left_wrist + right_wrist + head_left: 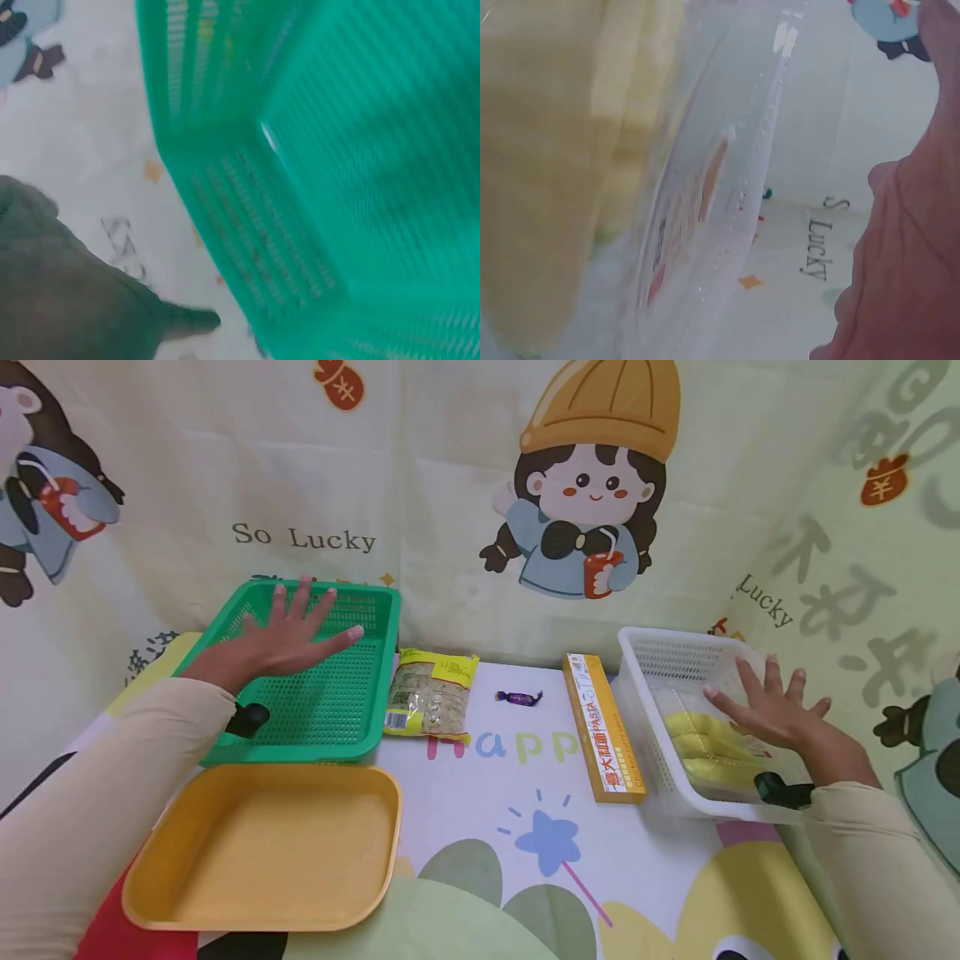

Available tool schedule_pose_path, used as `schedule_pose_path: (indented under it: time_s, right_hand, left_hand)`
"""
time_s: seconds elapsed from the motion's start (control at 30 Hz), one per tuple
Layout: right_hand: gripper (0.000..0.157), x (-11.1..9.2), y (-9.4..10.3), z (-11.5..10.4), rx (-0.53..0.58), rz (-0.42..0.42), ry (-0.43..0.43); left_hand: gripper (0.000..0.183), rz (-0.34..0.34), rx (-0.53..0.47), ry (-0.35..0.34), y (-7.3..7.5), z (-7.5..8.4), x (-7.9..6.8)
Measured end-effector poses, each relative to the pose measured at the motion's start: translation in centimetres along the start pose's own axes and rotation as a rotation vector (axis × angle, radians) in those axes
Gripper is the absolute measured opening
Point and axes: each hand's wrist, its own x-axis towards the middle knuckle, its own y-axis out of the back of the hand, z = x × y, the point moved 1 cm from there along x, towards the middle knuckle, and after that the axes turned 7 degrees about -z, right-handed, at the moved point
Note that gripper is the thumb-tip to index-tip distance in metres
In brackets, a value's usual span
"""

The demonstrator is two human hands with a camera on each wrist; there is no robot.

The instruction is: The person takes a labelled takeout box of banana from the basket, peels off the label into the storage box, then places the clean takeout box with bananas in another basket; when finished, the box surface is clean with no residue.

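Observation:
My left hand is spread over the green basket, fingers straight and holding nothing. In the left wrist view, part of that hand appears beside the basket's perforated wall. Spread fingers also mark my right hand, which is above the white basket and grips nothing. Inside that basket lies a clear plastic pack of long yellow items, whose kind I cannot tell. The right wrist view shows the pack's yellow contents close up, with the right hand at the edge.
A yellow-printed bag of pale food lies right of the green basket. Beyond it are a purple-wrapped candy and a long pasta box. At the front left sits an orange tray. A patterned cloth wall rises behind everything.

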Motion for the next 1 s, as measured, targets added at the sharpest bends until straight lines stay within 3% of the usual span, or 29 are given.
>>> schedule_pose_path:
  time_s: [0.17, 0.4, 0.6, 0.73, 1.0]
  right_hand:
    - [0.085, -0.7, -0.2, 1.1, 0.049, 0.093, 0.063]
    - [0.076, -1.5, -0.6, 2.9, 0.138, 0.200, 0.130]
    - [0.071, -2.5, -1.2, 4.3, 0.271, 0.165, 0.167]
    - [0.070, -3.3, -1.5, 5.4, 0.341, 0.109, 0.172]
    - [0.068, -4.1, -2.2, 6.7, 0.387, 0.095, 0.132]
  left_hand:
    - [0.089, -0.008, -0.205, -0.112, -1.0, 2.6, 0.6]
    - [0.090, 0.007, -0.305, -0.159, -2.7, 5.8, 1.4]
    - [0.095, 0.036, -0.447, -0.153, -4.2, 8.8, 2.0]
    - [0.092, 0.039, -0.482, -0.139, -4.5, 11.0, 2.1]
    - [0.086, -0.039, -0.504, -0.168, -6.3, 15.1, 3.4]
